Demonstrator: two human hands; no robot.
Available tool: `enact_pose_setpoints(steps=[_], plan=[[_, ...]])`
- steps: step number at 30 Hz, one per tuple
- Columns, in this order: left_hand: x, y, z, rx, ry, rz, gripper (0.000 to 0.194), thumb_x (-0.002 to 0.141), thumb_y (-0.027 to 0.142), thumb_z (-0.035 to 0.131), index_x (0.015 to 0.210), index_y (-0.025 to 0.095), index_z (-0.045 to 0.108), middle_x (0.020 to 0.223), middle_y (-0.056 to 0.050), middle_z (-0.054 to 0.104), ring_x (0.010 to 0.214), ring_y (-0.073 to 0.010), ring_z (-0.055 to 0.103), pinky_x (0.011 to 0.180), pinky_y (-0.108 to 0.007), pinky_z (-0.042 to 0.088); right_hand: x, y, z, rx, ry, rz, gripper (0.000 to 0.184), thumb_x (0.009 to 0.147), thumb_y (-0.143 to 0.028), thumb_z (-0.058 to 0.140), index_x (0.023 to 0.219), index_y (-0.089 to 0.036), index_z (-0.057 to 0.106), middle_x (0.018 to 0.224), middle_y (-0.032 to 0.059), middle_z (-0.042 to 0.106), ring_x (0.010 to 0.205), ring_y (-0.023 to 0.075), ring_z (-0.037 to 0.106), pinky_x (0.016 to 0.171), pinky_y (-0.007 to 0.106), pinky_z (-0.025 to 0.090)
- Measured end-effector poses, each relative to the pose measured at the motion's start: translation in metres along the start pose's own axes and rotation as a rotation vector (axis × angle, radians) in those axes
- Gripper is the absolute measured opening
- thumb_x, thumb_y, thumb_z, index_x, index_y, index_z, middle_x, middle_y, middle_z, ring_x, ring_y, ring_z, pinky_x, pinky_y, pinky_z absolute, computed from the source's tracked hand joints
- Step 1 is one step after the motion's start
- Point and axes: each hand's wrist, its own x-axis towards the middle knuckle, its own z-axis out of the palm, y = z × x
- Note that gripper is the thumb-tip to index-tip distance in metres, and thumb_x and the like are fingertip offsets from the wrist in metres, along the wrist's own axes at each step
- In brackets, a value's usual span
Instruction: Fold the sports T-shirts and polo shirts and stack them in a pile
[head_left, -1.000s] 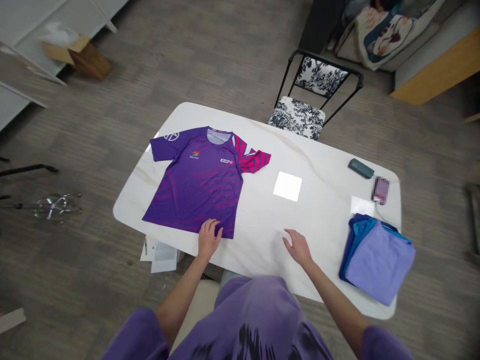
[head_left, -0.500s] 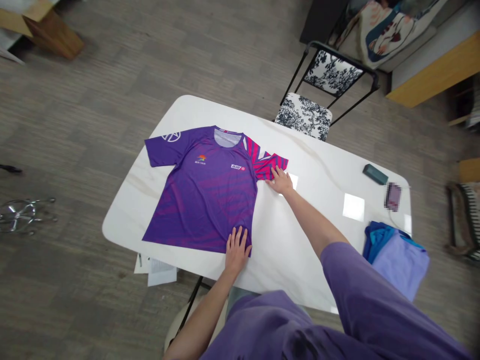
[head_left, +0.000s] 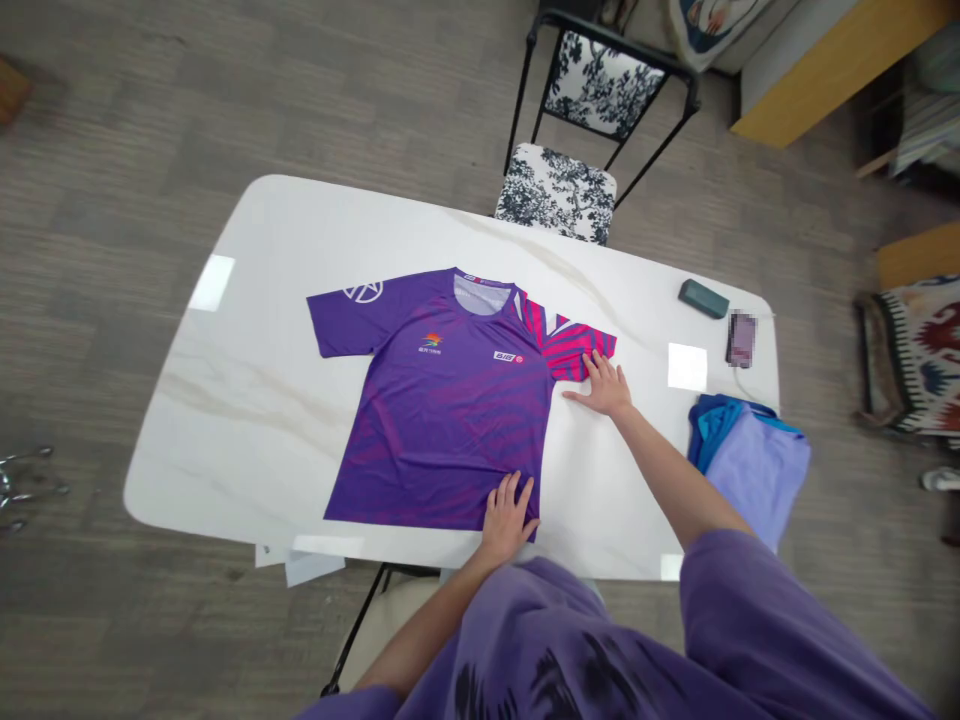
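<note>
A purple sports shirt (head_left: 450,410) with a pink-striped right sleeve lies spread flat, front up, on a white table (head_left: 247,370). My left hand (head_left: 508,515) rests flat with fingers stretched on the shirt's lower right hem corner. My right hand (head_left: 606,385) lies open on the table, fingers touching the edge of the pink sleeve (head_left: 574,348). Neither hand grips anything.
A folded stack of blue and lilac garments (head_left: 754,468) sits at the table's right end, with a dark case (head_left: 703,298) and a phone (head_left: 741,339) behind it. A floral chair (head_left: 559,190) stands at the far side. Papers (head_left: 300,562) lie on the floor under the near edge.
My right hand has gone from the bare table near me out to the pink sleeve and stays there. My left hand stays on the hem corner. The camera view has shifted over the table.
</note>
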Motion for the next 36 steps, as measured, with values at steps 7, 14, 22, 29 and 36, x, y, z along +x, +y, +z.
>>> enact_pose_setpoints(steps=[7,14,22,29,36], plan=[[0.032,0.138,0.076,-0.027,-0.108,-0.008,0.09,0.092,0.054,0.081,0.173,0.033,0.048,0.173,-0.017,0.047,0.153,-0.0454,0.049,0.119,-0.066,0.049,-0.027,0.156,0.011,0.12,-0.014,0.095,0.098,0.103,-0.086,0.031,0.18,-0.025,0.027,0.189,0.0072,0.016,0.174,0.0369,0.018,0.141,0.065,0.014],[0.126,0.16,0.044,-0.056,0.244,-0.191,0.079,0.108,0.055,0.054,0.178,0.022,0.038,0.179,-0.022,0.036,0.169,-0.0425,0.028,0.131,-0.066,0.033,-0.018,0.227,0.007,0.24,0.021,0.07,0.084,0.108,-0.076,0.033,0.177,-0.028,0.037,0.188,0.0071,0.024,0.169,0.0392,0.028,0.138,0.066,0.023],[0.215,0.062,-0.021,0.152,0.521,-0.417,0.08,0.107,0.05,0.053,0.177,0.015,0.034,0.182,-0.022,0.032,0.174,-0.0353,0.019,0.138,-0.06,0.018,0.007,0.255,-0.009,0.245,0.165,0.112,0.057,0.114,-0.056,0.037,0.159,-0.029,0.061,0.163,0.0144,0.058,0.143,0.0393,0.052,0.12,0.061,0.044],[0.219,0.056,-0.019,0.127,0.505,-0.44,0.082,0.103,0.048,0.059,0.177,0.019,0.036,0.181,-0.02,0.036,0.173,-0.0356,0.023,0.137,-0.061,0.018,0.079,0.287,-0.041,0.259,0.173,0.285,0.053,0.111,-0.05,0.059,0.136,-0.004,0.067,0.147,0.0276,0.058,0.12,0.0246,0.051,0.108,0.045,0.042],[0.221,0.043,-0.026,0.121,0.486,-0.444,0.084,0.102,0.048,0.061,0.177,0.019,0.037,0.181,-0.02,0.036,0.173,-0.0362,0.023,0.136,-0.062,0.022,0.08,0.269,-0.071,0.285,0.034,0.063,0.018,0.107,-0.033,0.066,0.111,-0.016,0.07,0.103,0.009,0.077,0.085,0.0163,0.057,0.088,0.034,0.042]])
